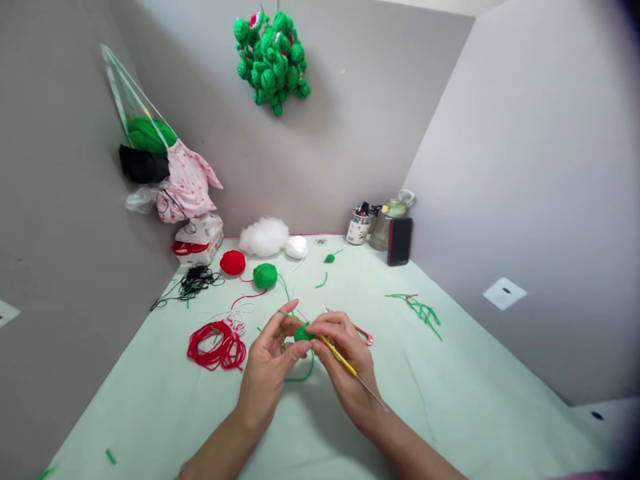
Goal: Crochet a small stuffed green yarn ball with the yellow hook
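Between my two hands is a small green crochet piece [303,333], pinched from both sides above the table. My left hand [270,360] grips its left side with thumb and fingers, and green working yarn runs over the raised index finger. My right hand [345,353] holds a crochet hook [345,361] with a yellow grip, its metal end pointing down toward the wrist. The right fingertips also touch the green piece. A loop of green yarn [300,379] hangs below. The green yarn ball [265,275] sits behind my left hand. Scissors [365,335] lie partly hidden behind my right hand.
Red yarn coils [216,345], a black yarn tangle [197,281], a red ball [233,262], white stuffing [264,237] and a white ball [297,247] lie left and back. Green scraps [420,309] lie right. A phone [400,241], jug [383,230] and pen cup [358,228] stand at the back.
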### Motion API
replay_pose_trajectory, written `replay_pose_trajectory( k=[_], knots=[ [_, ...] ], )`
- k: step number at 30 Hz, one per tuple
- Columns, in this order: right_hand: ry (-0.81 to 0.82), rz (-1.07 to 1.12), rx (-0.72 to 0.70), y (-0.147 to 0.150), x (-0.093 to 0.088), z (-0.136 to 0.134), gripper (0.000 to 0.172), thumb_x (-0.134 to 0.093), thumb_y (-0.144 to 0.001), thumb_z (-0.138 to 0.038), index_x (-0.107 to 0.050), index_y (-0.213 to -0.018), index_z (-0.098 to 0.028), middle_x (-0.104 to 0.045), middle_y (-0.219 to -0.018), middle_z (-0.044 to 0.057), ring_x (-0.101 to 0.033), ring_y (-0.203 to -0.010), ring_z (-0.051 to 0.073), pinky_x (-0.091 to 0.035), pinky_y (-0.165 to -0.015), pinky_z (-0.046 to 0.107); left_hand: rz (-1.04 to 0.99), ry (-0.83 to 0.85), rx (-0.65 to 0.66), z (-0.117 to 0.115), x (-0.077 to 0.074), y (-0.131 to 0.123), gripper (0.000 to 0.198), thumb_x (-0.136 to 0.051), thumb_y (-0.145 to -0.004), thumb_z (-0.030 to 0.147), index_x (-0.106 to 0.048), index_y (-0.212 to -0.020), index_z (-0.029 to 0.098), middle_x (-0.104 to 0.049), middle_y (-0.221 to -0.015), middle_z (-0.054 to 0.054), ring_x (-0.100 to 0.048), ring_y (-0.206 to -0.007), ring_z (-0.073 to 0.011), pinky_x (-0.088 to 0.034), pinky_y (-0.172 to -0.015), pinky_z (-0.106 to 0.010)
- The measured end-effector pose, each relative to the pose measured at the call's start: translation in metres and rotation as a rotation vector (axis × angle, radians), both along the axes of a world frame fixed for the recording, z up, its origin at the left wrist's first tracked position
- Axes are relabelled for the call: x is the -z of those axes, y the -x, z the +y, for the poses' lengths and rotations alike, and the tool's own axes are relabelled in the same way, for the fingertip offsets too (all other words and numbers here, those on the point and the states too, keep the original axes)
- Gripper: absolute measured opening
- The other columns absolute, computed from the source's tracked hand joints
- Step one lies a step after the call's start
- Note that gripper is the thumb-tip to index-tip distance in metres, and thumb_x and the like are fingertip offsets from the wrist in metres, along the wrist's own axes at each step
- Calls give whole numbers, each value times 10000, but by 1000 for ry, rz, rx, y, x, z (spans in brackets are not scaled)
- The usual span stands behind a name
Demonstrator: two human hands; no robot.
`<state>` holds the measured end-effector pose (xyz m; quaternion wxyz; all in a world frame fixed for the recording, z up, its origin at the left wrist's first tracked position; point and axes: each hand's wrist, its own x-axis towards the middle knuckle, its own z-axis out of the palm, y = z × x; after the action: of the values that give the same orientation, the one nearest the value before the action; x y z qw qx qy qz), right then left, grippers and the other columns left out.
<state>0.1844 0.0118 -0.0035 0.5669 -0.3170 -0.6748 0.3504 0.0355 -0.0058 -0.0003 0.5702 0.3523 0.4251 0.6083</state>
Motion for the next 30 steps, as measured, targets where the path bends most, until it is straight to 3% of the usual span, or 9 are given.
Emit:
replay_pose_trajectory(
  k=[5,9,15,18,21,25,30],
  knots=[
    [-30,-7,31,-2,1,1,214,-698,-954,-180,-793,-1080,-324,-641,-932,25,-640,-875,157,-547,-748,249,-7,21,52,0,-1,3,692,-936,-698,302,-684,-1343,281,-643,-910,13,-635,-876,-150,-528,-792,-230],
    [-10,-13,24,0,8,3,171,-686,-977,-244,-796,-1076,-330,-644,-902,24,-652,-808,150,-548,-666,228,-14,76,54,1,11,5,680,-954,-672,315,-710,-1305,271,-660,-851,11,-648,-845,-166,-533,-774,-247],
    [-47,-215,96,-3,37,4,217,-642,-998,-236,-756,-1170,-305,-648,-892,36,-656,-726,144,-560,-615,218,-170,232,49,9,40,3,715,-982,-620,293,-722,-1285,261,-685,-846,4,-671,-831,-177,-542,-809,-284],
    [-132,-299,199,-6,56,12,189,-620,-1016,-286,-758,-1145,-288,-664,-855,36,-659,-679,148,-569,-608,219,-253,303,140,14,52,6,719,-980,-625,301,-724,-1295,257,-700,-888,-16,-684,-816,-184,-551,-792,-307],
    [-215,-345,148,-8,66,19,234,-593,-1027,-295,-737,-1206,-251,-669,-843,46,-657,-638,146,-569,-569,208,-244,351,220,20,59,14,694,-954,-674,305,-713,-1323,260,-715,-925,-33,-694,-841,-195,-559,-810,-325],
    [-78,-302,124,-10,54,17,307,-591,-1027,-248,-693,-1317,-250,-686,-934,84,-699,-747,175,-598,-636,235,-225,385,240,21,52,20,685,-945,-689,317,-709,-1330,265,-740,-998,-54,-713,-933,-226,-573,-882,-347],
    [232,-114,29,-10,21,13,279,-702,-955,-201,-787,-1190,-326,-706,-935,69,-703,-782,176,-592,-665,253,-202,350,138,11,29,11,640,-952,-684,253,-733,-1282,313,-749,-951,-4,-723,-907,-176,-569,-869,-254]
  ],
)
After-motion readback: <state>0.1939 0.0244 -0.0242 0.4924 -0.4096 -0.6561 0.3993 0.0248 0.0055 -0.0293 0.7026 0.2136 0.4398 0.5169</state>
